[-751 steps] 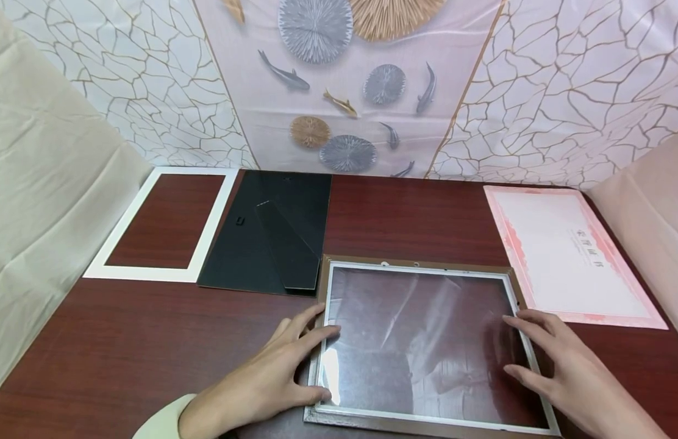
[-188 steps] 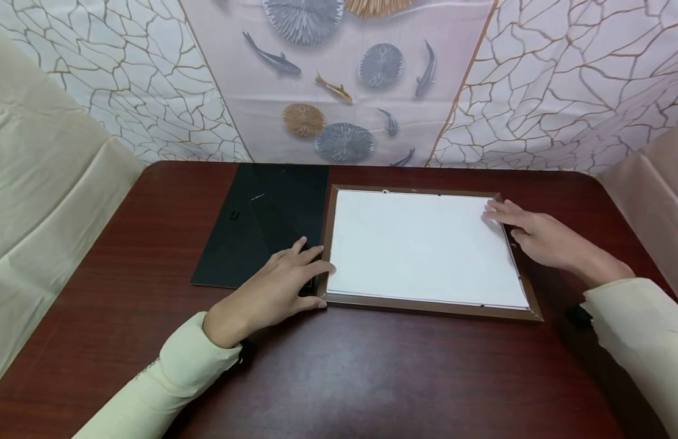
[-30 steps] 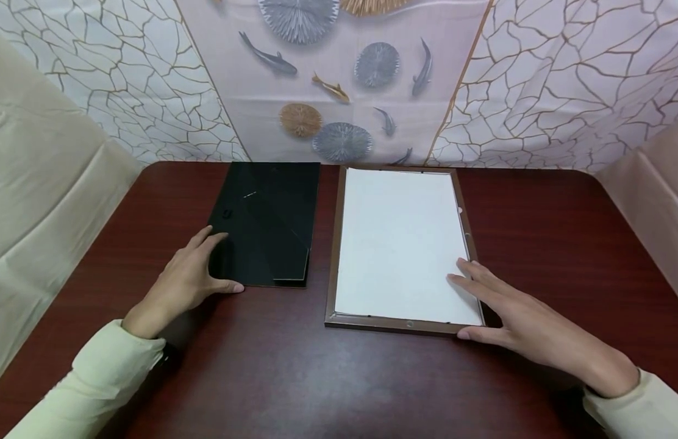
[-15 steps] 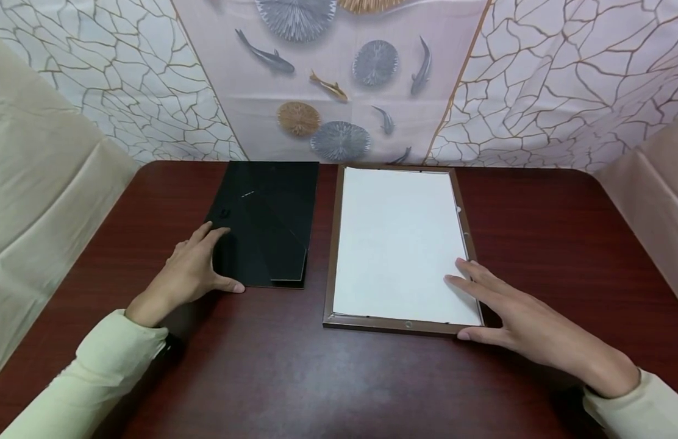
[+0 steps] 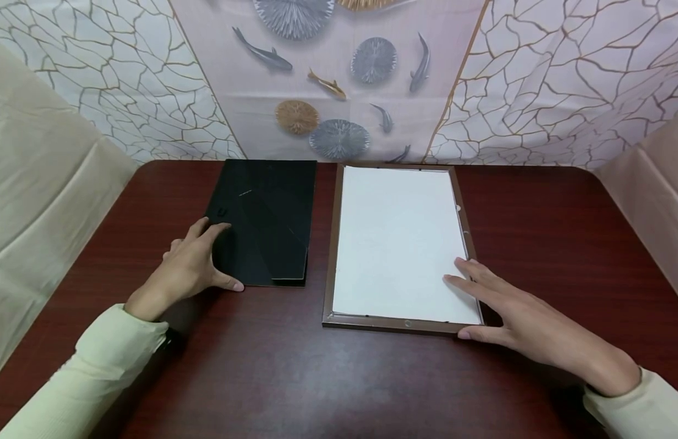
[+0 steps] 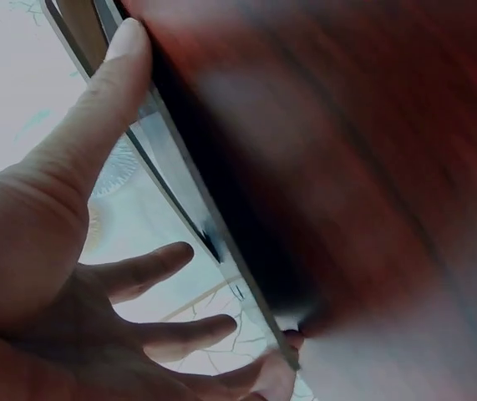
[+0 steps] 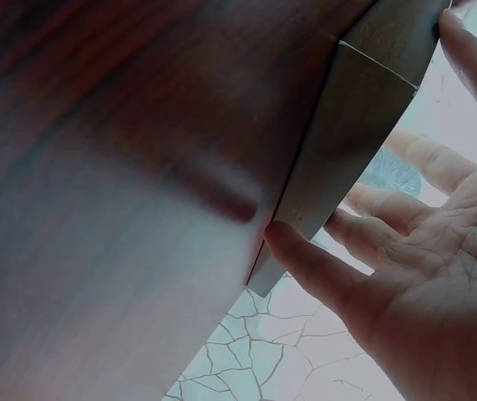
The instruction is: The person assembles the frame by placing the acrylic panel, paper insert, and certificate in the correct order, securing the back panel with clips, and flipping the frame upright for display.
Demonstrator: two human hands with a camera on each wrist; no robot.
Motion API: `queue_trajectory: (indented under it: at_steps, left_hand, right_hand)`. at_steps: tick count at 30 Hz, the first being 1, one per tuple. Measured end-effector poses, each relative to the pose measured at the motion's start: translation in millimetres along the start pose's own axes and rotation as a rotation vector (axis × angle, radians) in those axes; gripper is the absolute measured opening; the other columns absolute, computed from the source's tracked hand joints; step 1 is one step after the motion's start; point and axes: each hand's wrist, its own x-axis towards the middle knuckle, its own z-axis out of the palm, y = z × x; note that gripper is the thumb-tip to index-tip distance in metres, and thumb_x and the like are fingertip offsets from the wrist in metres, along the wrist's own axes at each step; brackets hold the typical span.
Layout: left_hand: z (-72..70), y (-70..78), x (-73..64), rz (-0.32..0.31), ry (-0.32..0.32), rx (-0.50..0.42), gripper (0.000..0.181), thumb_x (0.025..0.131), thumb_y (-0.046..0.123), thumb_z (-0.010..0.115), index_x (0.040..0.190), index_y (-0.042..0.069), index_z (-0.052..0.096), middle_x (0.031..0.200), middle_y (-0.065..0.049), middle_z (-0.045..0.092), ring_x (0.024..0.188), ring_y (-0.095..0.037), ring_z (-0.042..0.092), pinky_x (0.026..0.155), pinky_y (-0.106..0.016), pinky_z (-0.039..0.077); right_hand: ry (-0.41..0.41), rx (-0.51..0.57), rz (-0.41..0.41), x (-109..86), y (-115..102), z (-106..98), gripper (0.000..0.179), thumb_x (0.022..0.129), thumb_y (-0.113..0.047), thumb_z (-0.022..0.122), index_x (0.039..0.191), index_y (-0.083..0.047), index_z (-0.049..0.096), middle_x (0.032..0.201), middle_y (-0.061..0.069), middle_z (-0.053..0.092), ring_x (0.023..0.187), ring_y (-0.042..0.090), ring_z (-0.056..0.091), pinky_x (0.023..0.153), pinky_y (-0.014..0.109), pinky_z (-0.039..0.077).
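Observation:
A black picture-frame backing board (image 5: pixel 262 213) with a folded stand lies on the left of the table. My left hand (image 5: pixel 182 265) rests at its front left corner, thumb at the near edge and fingers spread along the left side. In the left wrist view the thumb (image 6: pixel 109 100) touches the board's edge. Right of it lies a brown picture frame (image 5: pixel 366 323), portrait-wise, with a white sheet (image 5: pixel 399 244) inside its rim. My right hand (image 5: pixel 536 320) touches the frame's front right corner, fingertips over the right side and thumb at the near edge. Its fingers are mostly straight.
The dark red wooden table (image 5: pixel 317 378) reaches back to a patterned cloth (image 5: pixel 339 79). Pale cloth (image 5: pixel 37 213) hangs at the left, and more at the right. A narrow strip of table separates the board from the frame.
Since the oldest frame, the white mat and pink-bordered certificate have left the tabletop, and a white sheet covers the clear pane. The frame has turned from landscape to portrait. Over the last second, little moves.

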Motion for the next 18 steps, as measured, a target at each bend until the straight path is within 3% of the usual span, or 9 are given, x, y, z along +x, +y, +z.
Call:
queue_trajectory:
  at_steps: [8,15,18]
  left_hand:
    - [3.7,0.8,-7.5,0.068,0.068,0.001,0.114,0.072,0.047,0.095,0.159,0.003,0.037,0.167,-0.034,0.021,0.128,-0.064,0.035,0.099,-0.076,0.038]
    - [5.1,1.8,-15.1,0.135,0.128,-0.016,0.106,0.073,0.041,0.096,0.154,-0.003,0.044,0.165,-0.036,0.025,0.137,-0.061,0.037,0.111,-0.074,0.024]
    - [5.3,3.4,-17.2,0.160,0.155,0.014,0.103,0.073,0.041,0.096,0.152,-0.004,0.046,0.165,-0.035,0.027,0.136,-0.058,0.041,0.108,-0.069,0.027]
  right_hand:
    - [-0.021,0.016,0.008,0.3,-0.2,-0.6,0.084,0.087,-0.041,0.085,0.160,-0.026,0.046,0.169,0.010,0.037,0.160,0.002,0.017,0.089,0.042,0.060]
    - [-0.012,0.002,-0.001,0.2,-1.5,-0.9,0.082,0.087,-0.042,0.084,0.159,-0.026,0.048,0.169,0.009,0.038,0.161,0.005,0.018,0.092,0.042,0.060]
    - [-0.011,0.002,0.002,-0.3,-1.2,-0.9,0.081,0.087,-0.044,0.083,0.158,-0.027,0.048,0.169,0.008,0.038,0.160,0.004,0.017,0.094,0.035,0.058]
